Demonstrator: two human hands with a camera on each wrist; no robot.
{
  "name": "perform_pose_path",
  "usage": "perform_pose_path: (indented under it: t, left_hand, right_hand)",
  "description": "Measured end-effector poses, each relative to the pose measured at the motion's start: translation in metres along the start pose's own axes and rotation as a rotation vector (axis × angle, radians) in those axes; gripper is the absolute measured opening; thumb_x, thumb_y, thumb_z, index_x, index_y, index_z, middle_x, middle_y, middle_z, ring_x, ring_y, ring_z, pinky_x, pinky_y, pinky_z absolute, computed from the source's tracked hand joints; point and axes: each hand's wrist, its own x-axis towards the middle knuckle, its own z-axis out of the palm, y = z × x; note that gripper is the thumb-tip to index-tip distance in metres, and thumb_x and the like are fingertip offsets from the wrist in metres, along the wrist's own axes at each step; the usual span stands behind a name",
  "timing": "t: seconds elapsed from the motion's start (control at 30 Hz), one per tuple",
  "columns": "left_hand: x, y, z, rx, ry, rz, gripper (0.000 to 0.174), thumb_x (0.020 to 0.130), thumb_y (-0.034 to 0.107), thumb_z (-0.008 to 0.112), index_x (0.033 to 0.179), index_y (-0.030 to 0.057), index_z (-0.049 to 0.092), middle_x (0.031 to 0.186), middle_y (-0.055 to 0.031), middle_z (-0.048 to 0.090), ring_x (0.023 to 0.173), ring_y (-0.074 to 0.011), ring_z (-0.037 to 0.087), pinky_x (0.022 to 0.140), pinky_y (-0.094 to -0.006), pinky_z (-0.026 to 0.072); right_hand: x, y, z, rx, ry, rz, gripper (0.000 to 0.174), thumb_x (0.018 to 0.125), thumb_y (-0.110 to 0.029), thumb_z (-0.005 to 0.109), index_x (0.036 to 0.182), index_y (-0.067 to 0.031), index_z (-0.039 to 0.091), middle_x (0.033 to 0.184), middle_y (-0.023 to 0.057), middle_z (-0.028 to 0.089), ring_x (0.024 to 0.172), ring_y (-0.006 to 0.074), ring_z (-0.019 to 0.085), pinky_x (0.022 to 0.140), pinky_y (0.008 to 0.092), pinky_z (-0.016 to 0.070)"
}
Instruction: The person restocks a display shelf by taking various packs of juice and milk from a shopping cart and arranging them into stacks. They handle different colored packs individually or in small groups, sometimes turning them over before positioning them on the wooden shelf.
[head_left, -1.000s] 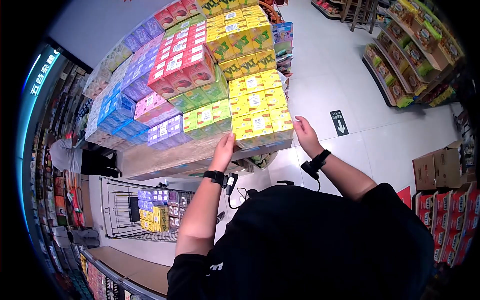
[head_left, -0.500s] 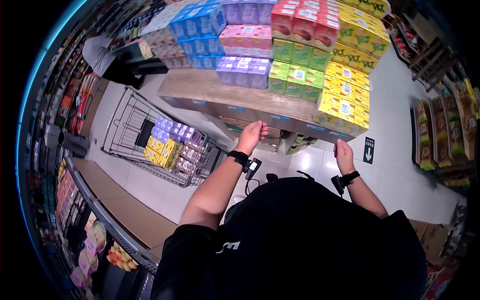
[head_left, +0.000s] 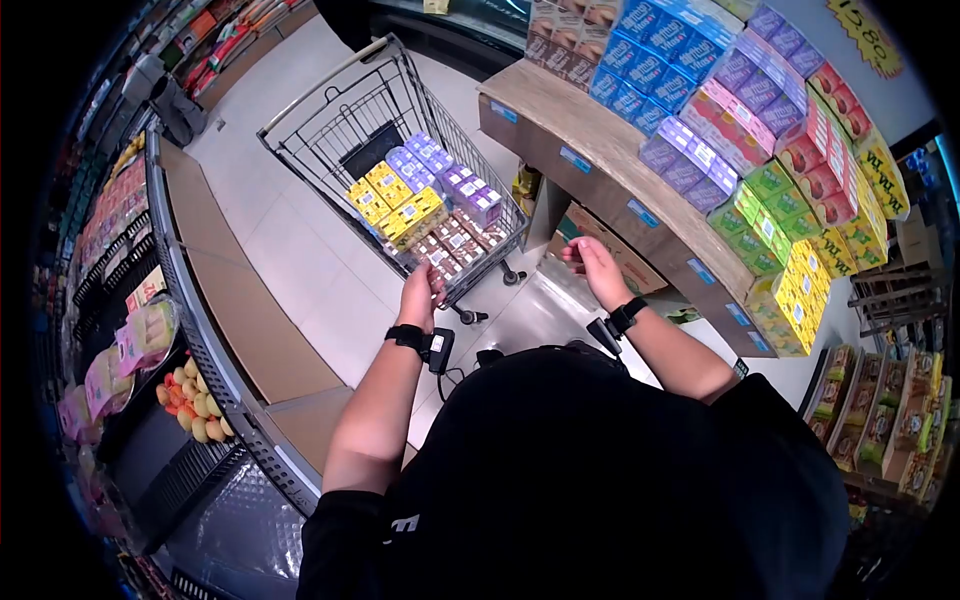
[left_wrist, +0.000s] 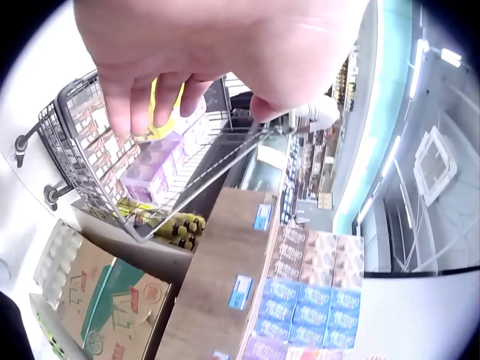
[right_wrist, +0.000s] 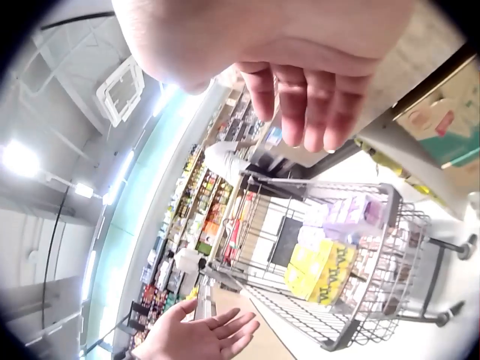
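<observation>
My left hand (head_left: 420, 297) is beside the near corner of a wire shopping cart (head_left: 330, 125), holding nothing that shows, its fingers loose. To the right, my right hand (head_left: 597, 270) hangs empty in the air between the cart and the display, fingers slightly bent. Inside the cart lie yellow drink-carton packs (head_left: 412, 218), purple packs (head_left: 472, 195) and brown packs (head_left: 452, 245). From the right wrist view, the left palm (right_wrist: 199, 334) faces up with fingers spread apart. In the left wrist view the left fingers (left_wrist: 140, 105) overlap the cart.
A wooden display ledge (head_left: 560, 110) carries stacked blue packs (head_left: 655, 65), green packs (head_left: 765, 220) and yellow packs (head_left: 795, 300) on the right. Under it stands a cardboard box (left_wrist: 112, 300). Along the left runs a store shelf (head_left: 225, 290) with bagged fruit (head_left: 197, 400).
The view has swung left from the display to the cart. Both hands have come away from the sides of the yellow packs on the ledge, and the left is now near the cart.
</observation>
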Motion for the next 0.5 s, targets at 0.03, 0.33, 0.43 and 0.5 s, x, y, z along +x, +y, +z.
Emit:
perform_pose_path:
  t: [0.03,0.33,0.43,0.5]
  left_hand:
    - [0.001,0.005,-0.007,-0.012,0.047,0.004,0.034,0.095,0.041,0.048,0.108,0.0102,0.054,0.097,-0.0001,0.055,0.084,-0.0122,0.053,0.076,-0.03,0.0457]
    - [0.068,0.042,-0.042,-0.213,0.099,-0.015,0.061,0.093,0.045,0.05,0.138,0.0046,0.038,0.131,-0.0094,0.044,0.105,-0.0194,0.047,0.092,-0.0369,0.0395]
    - [0.106,0.056,-0.048,-0.266,0.079,-0.047,0.083,0.092,0.048,0.047,0.15,0.0013,0.011,0.156,-0.0184,0.013,0.142,-0.0361,0.017,0.113,-0.0438,0.0203]
    - [0.134,0.066,-0.048,-0.248,0.155,-0.083,0.082,0.092,0.048,0.047,0.15,0.0013,0.012,0.156,-0.0182,0.014,0.142,-0.0355,0.018,0.113,-0.0435,0.021]
  right_hand:
    - [0.015,-0.003,0.015,-0.039,-0.056,-0.003,0.031,0.103,-0.033,0.04,0.111,-0.0063,0.055,0.101,0.0024,0.062,0.095,0.0113,0.058,0.079,0.0273,0.0464]
    - [0.173,-0.014,0.114,-0.098,-0.308,0.264,0.047,0.102,-0.044,0.037,0.129,-0.0068,0.049,0.121,0.006,0.057,0.108,0.0146,0.054,0.089,0.0287,0.0432]
    - [0.238,0.011,0.142,-0.141,-0.345,0.36,0.052,0.101,-0.048,0.038,0.131,-0.0071,0.048,0.121,0.0059,0.057,0.109,0.0142,0.053,0.087,0.0288,0.0434]
    - [0.281,0.037,0.157,-0.147,-0.368,0.462,0.055,0.099,-0.051,0.041,0.132,-0.007,0.048,0.122,0.0055,0.056,0.107,0.0139,0.052,0.087,0.0296,0.0434]
